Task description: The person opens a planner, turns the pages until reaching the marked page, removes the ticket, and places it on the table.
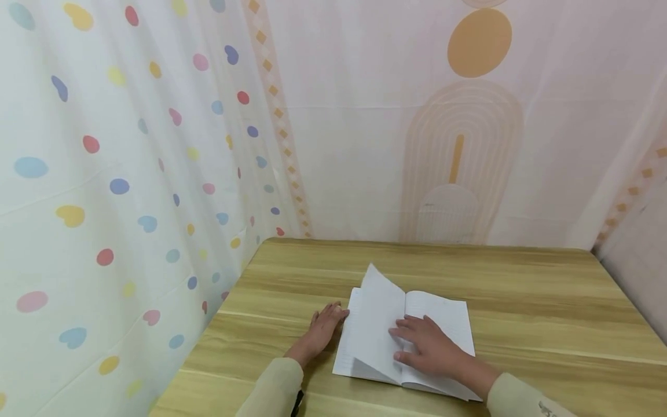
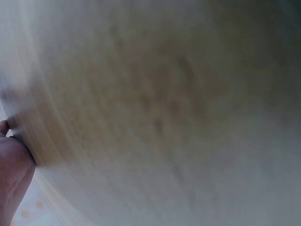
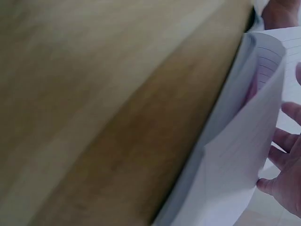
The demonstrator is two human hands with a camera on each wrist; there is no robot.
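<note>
An open notebook (image 1: pixel 440 313) with white lined pages lies on the wooden table. One page (image 1: pixel 377 318) stands raised and slanted over its left half. My right hand (image 1: pixel 428 347) is over the notebook's middle, spread fingers against the raised page. Seen from the right wrist, the right hand (image 3: pixel 288 174) has its fingertips on the curved page (image 3: pixel 240 141). My left hand (image 1: pixel 325 325) rests on the table with its fingertips at the notebook's left edge. Only a blurred part of the left hand (image 2: pixel 14 169) shows in the left wrist view.
The wood-grained table (image 1: pixel 563 313) extends around the notebook on all sides. A curtain with coloured dots (image 1: pixel 135 174) hangs along the left, and a pale patterned curtain (image 1: pixel 354 145) hangs behind the table's far edge.
</note>
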